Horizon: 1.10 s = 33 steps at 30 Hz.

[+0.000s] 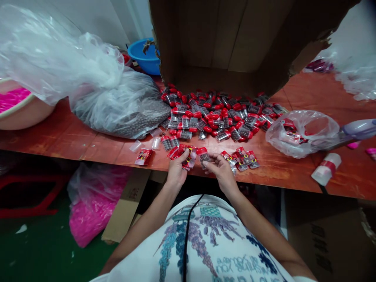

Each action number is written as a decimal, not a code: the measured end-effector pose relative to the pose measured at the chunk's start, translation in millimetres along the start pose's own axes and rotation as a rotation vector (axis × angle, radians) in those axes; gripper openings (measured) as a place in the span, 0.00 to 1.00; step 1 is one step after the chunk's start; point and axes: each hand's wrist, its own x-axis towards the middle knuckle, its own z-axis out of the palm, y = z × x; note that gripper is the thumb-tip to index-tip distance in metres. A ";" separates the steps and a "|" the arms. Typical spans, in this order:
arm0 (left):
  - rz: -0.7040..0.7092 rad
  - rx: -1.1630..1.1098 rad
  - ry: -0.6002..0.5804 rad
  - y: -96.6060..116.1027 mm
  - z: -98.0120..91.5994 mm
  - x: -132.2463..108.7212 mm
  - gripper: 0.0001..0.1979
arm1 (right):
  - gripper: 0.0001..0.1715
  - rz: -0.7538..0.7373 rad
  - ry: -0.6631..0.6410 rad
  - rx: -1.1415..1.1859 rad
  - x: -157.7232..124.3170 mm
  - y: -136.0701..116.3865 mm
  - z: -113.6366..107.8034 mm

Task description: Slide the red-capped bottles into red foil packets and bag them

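My left hand is closed on a bunch of red printed labels at the table's front edge. My right hand pinches a small clear tube with a red cap right beside those labels. A heap of the same red-capped tubes lies just behind my hands, in front of a big cardboard box. More finished red packets lie to the right of my right hand. One loose red label sits to the left.
The red-brown table also carries a clear bag of dark beads, a beige basin of pink pieces, a blue bowl, a small plastic bag and a white bottle. Under the table lies a pink-filled bag.
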 end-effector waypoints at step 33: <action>0.229 0.177 -0.030 4.4 5.9 -9.0 0.11 | 0.22 -0.056 -0.098 -0.185 -7.4 3.0 -6.4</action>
